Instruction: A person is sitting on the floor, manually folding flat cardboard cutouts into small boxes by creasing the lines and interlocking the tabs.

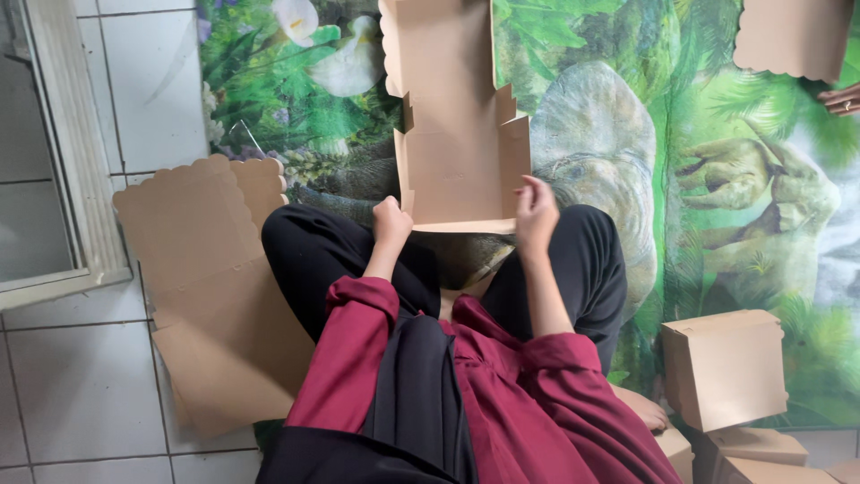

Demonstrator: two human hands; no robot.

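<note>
Holding half-folded box [461,157] at near edge, both hands gripping. Left hand [391,224] clenched on left corner; right hand [536,213] closed on right corner, fingers curled over flap. Box rests on mat [627,134] just beyond knees, side walls partly raised, lid flap lying away. Stack of flat blanks [210,287] on tiled floor [81,385] at left. Finished boxes [726,367] at lower right, probably stacked. Another person's hand [842,99] at top right, beside another blank [793,36].
</note>
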